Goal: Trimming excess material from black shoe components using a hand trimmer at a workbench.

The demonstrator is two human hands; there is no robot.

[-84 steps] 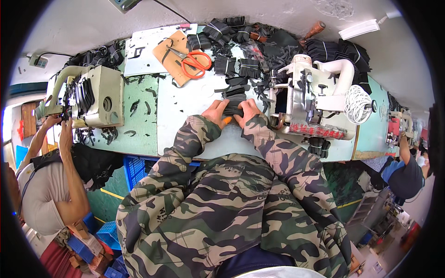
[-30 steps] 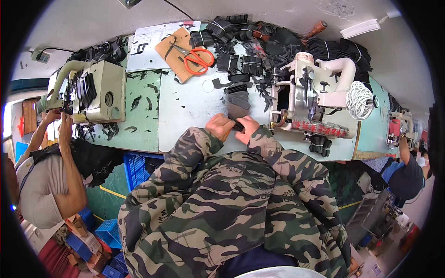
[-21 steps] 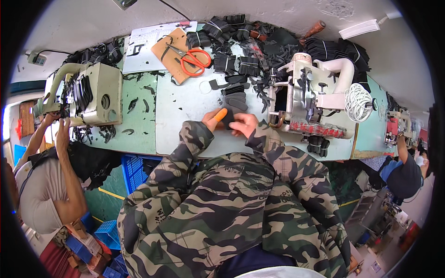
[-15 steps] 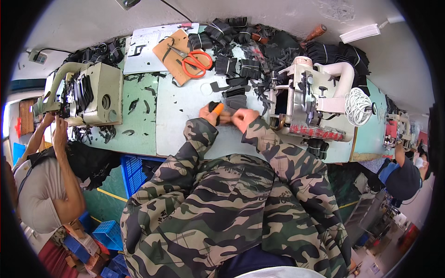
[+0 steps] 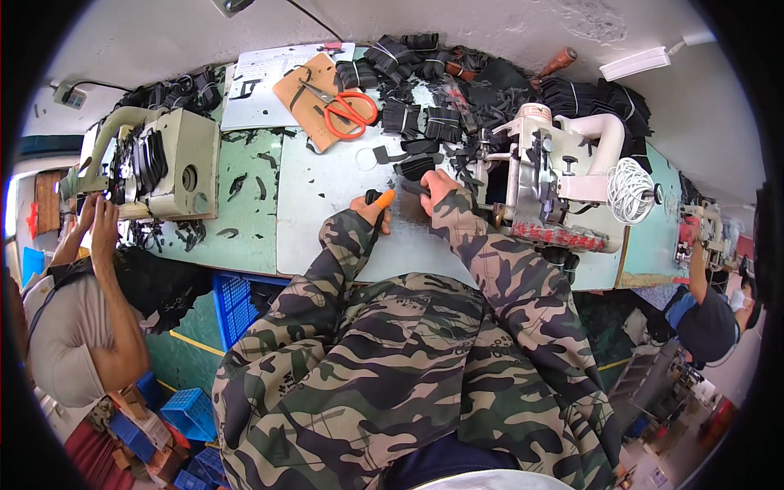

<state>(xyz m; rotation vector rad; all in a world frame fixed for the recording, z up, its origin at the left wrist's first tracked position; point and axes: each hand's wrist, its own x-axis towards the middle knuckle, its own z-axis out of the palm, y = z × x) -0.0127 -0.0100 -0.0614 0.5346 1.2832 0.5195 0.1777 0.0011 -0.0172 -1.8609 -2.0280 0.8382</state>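
Observation:
My left hand (image 5: 371, 212), with an orange finger cover (image 5: 384, 198) on one digit, is closed around small black pieces (image 5: 372, 197) that stick out at its top. Just right of it, my right hand (image 5: 441, 188) pinches a dark flat strip (image 5: 416, 188), whose far end lies close to the left fingertips. Beyond the right fingers a stack of black flat pieces (image 5: 414, 167) rests on the white worktop (image 5: 318, 237). How many pieces the left hand holds is hidden.
Orange-handled scissors (image 5: 349, 114) lie on a brown board (image 5: 298, 94). Banded black bundles (image 5: 400, 118) and scraps fill the back. A machine with a white cord coil (image 5: 630, 189) stands on the right, another machine (image 5: 171, 167) on the left. A person (image 5: 69, 327) works at the left one.
My hands have moved apart. The right went a little right and away from me with the strip, uncovering more of the stack; the left shifted slightly left.

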